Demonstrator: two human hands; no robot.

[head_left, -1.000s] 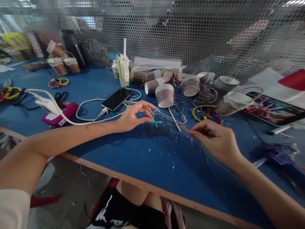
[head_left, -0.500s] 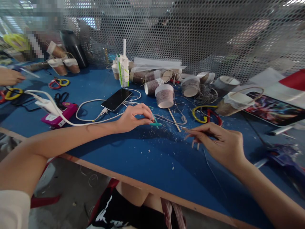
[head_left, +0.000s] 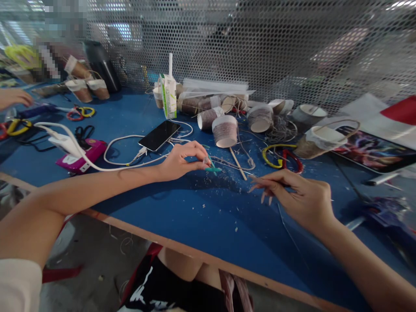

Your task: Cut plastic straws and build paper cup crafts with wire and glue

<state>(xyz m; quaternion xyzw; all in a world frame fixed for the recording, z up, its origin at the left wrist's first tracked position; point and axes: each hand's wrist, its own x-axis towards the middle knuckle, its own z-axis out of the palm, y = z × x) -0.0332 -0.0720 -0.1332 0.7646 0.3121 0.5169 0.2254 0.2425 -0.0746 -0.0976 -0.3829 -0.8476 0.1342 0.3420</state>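
My left hand [head_left: 182, 161] is closed in a pinch above the blue table. Between its thumb and fingers is a small thin teal-green piece [head_left: 213, 169], its tips sticking out to the right. My right hand [head_left: 292, 190] is also pinched, across from the left one. From its fingertips a thin pale wire-like piece [head_left: 247, 173] points left; its exact kind is too small to make out. Between the hands lie a wooden stick [head_left: 238, 164] and scattered small scraps. Behind them is a paper cup wrapped in twine [head_left: 225, 131], tipped on its side.
A phone [head_left: 159, 135] on a white cable and a magenta power adapter [head_left: 81, 156] lie left. Scissors [head_left: 282, 161], a handled cup [head_left: 320, 141], a tablet [head_left: 377, 149] and a glue gun [head_left: 386, 216] are right. A co-worker's hand [head_left: 14, 99] is near another glue gun [head_left: 39, 110].
My hands have barely moved, and both keep their pinch. At the far left, the co-worker's hand has shifted, and the blue glue gun now lies on the table in front of it.
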